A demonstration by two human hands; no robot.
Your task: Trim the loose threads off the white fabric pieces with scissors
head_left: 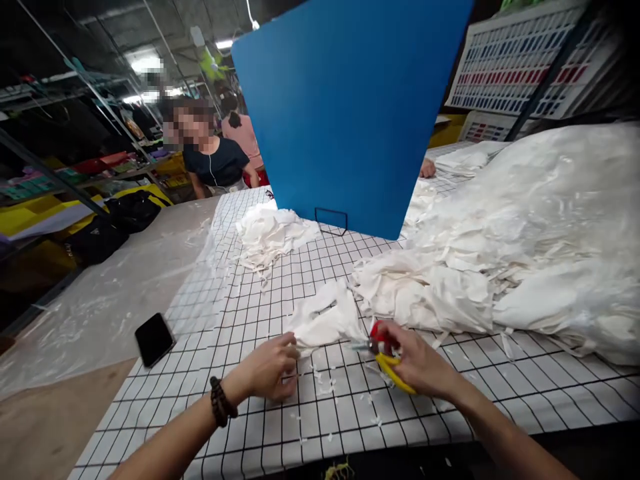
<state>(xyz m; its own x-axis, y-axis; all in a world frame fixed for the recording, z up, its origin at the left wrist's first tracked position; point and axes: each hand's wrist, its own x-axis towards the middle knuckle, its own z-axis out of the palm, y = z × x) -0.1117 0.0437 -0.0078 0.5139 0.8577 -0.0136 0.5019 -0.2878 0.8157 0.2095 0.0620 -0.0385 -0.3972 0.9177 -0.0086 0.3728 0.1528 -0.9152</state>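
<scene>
My right hand [417, 360] is wrapped round a pair of scissors [395, 373] with one red and one yellow handle loop. The scissor blades point left, at the lower right corner of a white cloth piece [327, 317]. That piece lies on the checked table cover, with a slit-like gap showing in it. At its lower left corner is my left hand [273, 367], fingers curled, thumb and forefinger closed on the edge. Small white scraps [325, 387] lie scattered between my two hands.
A big heap of white cloth pieces [430, 293] fills the right side, partly under clear plastic. Farther back lies a smaller white pile [273, 233]. An upright blue board [345, 120] blocks the middle. A black phone [155, 340] lies left; a co-worker [215, 163] is beyond the table.
</scene>
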